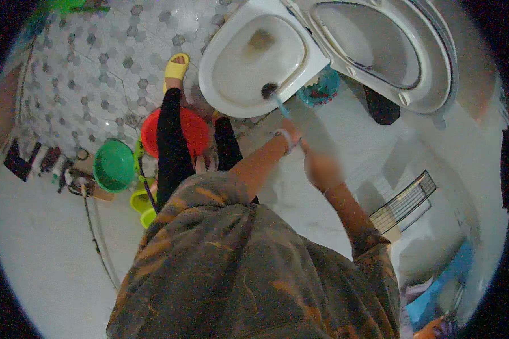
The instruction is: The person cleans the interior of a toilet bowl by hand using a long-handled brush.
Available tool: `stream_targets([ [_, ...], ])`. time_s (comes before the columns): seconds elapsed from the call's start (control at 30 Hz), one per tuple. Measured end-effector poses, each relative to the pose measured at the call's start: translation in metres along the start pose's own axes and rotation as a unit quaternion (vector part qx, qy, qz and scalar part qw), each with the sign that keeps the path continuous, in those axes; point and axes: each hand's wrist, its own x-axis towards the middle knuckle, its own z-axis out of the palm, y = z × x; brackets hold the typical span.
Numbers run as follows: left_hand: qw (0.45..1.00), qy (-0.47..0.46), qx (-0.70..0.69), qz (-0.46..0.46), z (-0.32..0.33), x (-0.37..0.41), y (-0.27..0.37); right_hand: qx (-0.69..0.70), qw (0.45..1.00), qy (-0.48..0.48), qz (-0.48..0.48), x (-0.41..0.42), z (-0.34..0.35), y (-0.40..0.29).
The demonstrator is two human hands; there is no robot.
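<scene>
My left hand, with a light band at the wrist, is closed around the light blue handle of a toilet brush. Its dark brush head is against the inner side of the white toilet bowl, near the rim. Brownish discolouration shows deeper in the bowl. Just behind the left hand is my right hand, strongly blurred; whether it grips the handle's end cannot be made out. A greyish blur lies beside both hands. The toilet seat and lid are raised.
A teal basket stands beside the toilet. By my legs are a red basin, a green basin and yellow-green containers. A wire rack is on the right wall. A hose hangs at left.
</scene>
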Motion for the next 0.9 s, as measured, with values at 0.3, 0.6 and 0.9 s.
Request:
stream_targets([
  [0.3,0.978,0.156,-0.086,-0.107,0.112,0.004,-0.009,0.027,0.990,-0.136,-0.003,0.001,-0.032,-0.063],
  [0.6,0.964,0.181,-0.196,0.009,-0.020,0.070,-0.009,-0.155,0.978,-0.127,0.058,0.054,-0.072,0.007],
  [0.9,0.965,0.203,-0.166,-0.026,0.015,0.070,0.016,-0.128,0.987,-0.095,-0.003,0.037,-0.066,-0.017],
])
